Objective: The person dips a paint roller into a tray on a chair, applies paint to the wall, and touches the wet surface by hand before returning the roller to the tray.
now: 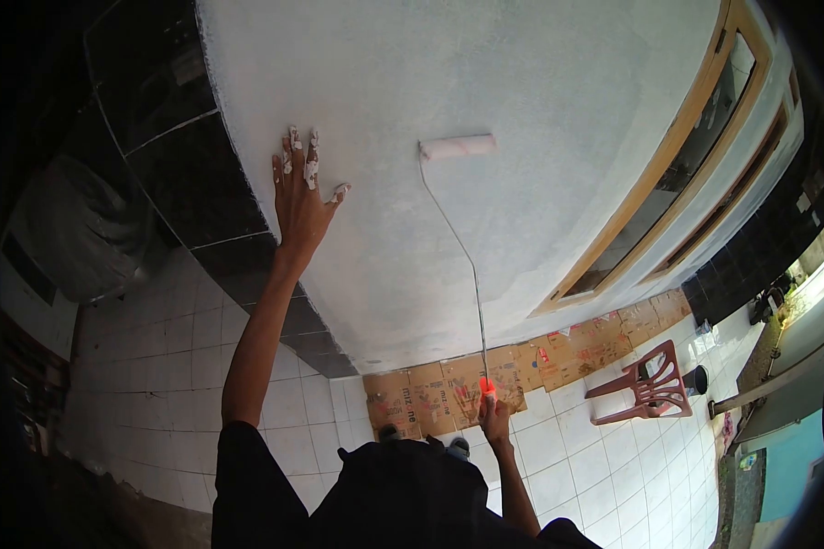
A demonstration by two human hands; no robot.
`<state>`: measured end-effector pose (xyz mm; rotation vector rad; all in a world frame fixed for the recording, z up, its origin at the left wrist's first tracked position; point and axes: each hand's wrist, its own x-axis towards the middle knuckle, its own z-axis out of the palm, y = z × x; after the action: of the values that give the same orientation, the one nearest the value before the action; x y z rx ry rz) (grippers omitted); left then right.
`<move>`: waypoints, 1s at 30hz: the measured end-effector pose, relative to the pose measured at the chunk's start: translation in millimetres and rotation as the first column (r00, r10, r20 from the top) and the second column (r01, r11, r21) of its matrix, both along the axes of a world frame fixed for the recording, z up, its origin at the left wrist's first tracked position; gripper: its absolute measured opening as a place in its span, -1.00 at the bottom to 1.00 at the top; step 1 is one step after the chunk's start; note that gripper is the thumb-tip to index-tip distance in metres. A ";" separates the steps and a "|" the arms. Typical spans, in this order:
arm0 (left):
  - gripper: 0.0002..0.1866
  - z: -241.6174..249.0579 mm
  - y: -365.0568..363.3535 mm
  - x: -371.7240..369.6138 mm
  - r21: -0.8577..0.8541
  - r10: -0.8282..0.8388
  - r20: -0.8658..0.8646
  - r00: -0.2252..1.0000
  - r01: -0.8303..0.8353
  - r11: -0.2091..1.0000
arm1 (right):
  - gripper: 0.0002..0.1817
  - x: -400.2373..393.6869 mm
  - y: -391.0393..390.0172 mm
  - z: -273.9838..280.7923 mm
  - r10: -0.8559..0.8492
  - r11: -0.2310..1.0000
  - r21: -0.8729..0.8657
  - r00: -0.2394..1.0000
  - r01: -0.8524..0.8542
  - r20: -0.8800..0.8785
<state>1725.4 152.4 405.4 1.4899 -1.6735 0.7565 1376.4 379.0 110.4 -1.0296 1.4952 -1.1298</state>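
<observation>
My left hand (304, 197) is raised against the pale wall (366, 238), near its left edge, with fingers spread and white paint on the fingertips. It holds nothing. Low in the view, my right hand (494, 419) is wrapped round the orange-red handle of a paint roller (462, 146). The long bent wire of the roller runs up from the handle to a whitish-pink roller sleeve, which lies level against the wall to the right of my left hand.
Black tiles (197, 178) border the wall on the left. Wood-framed windows (650, 192) are at the right. Flattened cardboard (558, 357) lies along the wall's foot on white floor tiles (558, 439). A reddish plastic chair (645, 384) and a dark bucket (697, 380) stand right.
</observation>
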 end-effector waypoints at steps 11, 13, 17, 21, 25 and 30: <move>-0.02 2.5 3.8 1.4 0.006 -0.023 -0.022 0.999 0.023 1.000 | -0.44 56.2 -44.7 61.1 0.084 0.993 -0.097 0.991 -0.074 0.104; -0.02 2.7 4.6 2.4 0.018 -0.032 -0.014 0.999 0.032 0.999 | -0.44 58.0 -30.3 8.9 0.063 0.994 -0.093 0.995 -0.056 0.081; 0.01 2.1 5.0 4.6 0.020 -0.058 -0.004 0.998 0.058 0.998 | -0.39 39.4 26.0 -86.7 0.121 0.993 0.012 0.990 -0.121 -0.067; 0.01 3.8 3.2 4.4 0.013 -0.074 0.000 0.997 0.074 0.997 | -0.38 34.4 61.5 -112.7 0.110 0.994 0.004 0.988 -0.110 -0.108; 0.01 3.4 5.3 5.6 0.021 -0.081 0.005 0.997 0.081 0.996 | -0.36 43.6 43.3 -68.8 0.064 0.995 0.081 0.998 -0.062 -0.021; -0.03 8.4 10.0 3.8 0.050 -0.068 -0.006 0.998 0.069 0.996 | -0.38 63.8 -27.0 51.1 -0.007 0.994 -0.110 0.998 0.013 0.057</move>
<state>1729.2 162.4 413.8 1.4592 -1.7423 0.6785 1440.2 352.1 161.5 -1.0570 1.4073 -1.2509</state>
